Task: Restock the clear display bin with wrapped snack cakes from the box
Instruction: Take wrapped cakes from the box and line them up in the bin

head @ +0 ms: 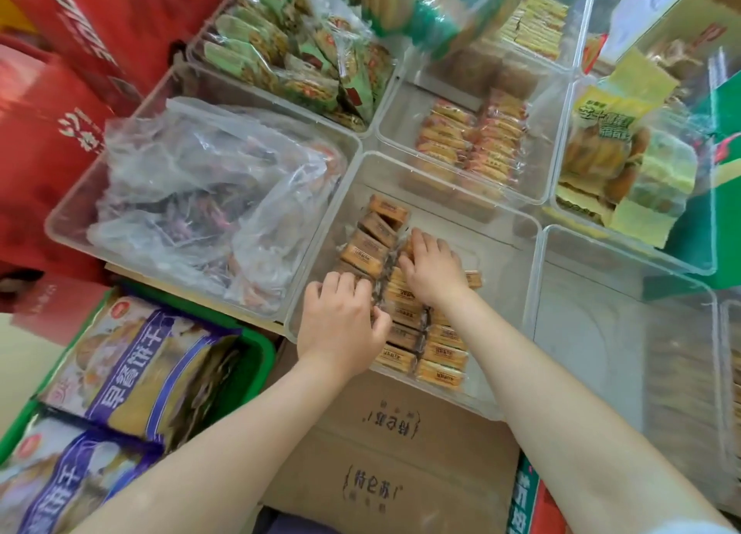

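A clear display bin (pixel 505 228) sits in the middle of the shelf, partly filled with several orange wrapped snack cakes (pixel 441 357) lined in rows. Both hands are inside it. My left hand (pixel 341 325) has its fingers curled over the cakes at the near left of the rows, thumb against a wrapper. Further in, my right hand (pixel 433 268) lies palm down on cakes, its fingers bent over them. A brown cardboard box (pixel 385 453) with printed characters lies closed below the bin, between my forearms.
Neighbouring clear bins hold a crumpled plastic bag (pixel 200 196), green-wrapped snacks (pixel 296 52), orange packets (pixel 473 140) and yellow-green bags (pixel 625 152). An empty-looking clear bin (pixel 625 333) stands at right. Purple biscuit bags (pixel 132 365) fill a green crate at lower left. Red cartons (pixel 52 92) stand at left.
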Available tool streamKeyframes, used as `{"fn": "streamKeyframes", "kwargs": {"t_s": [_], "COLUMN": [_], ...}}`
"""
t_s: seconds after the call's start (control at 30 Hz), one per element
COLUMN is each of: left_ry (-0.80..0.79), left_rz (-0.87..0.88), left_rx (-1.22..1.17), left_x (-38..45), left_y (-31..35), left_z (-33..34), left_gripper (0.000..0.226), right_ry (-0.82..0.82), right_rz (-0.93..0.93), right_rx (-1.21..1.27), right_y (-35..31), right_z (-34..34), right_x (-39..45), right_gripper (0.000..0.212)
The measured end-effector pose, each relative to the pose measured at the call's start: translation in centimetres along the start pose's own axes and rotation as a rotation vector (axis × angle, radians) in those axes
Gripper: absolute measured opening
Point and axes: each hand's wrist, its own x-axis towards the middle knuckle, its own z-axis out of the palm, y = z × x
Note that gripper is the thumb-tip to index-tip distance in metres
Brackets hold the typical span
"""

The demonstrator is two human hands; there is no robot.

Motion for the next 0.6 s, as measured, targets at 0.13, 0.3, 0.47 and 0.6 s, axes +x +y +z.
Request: {"fn": "streamKeyframes", "kwargs": {"t_s": [0.13,0.3,0.47,0.6], "left_ry": [0.014,-0.066,-0.249,-0.290], "left_rz": [0.006,0.133,0.114,0.352], "left_rx": [0.010,0.043,0.117,-0.104], "left_x": [0.1,-0.4,-3.7,-9.2], "left_y": [-0.1,-0.8,3.4,13.3], "left_z": [0.0,-0.1,-2.6,-5.6], "left_gripper": [0.037,0.039,0.041,0.039], "right_ry": [0.053,0.148,0.263,0.564], "right_rz": [-0.033,0.010,0.048,0.125], "right_rx": [0.055,0.340,0.604,0.704], "right_y": [-0.6,0.3,4.1,9.2], "right_z": [-0.9,-1.2,-4.0,-5.6], "right_x": [-2.8,-11.9,-23.2,-32.2], "right_gripper": [0.061,0.027,0.024,0.023]}}
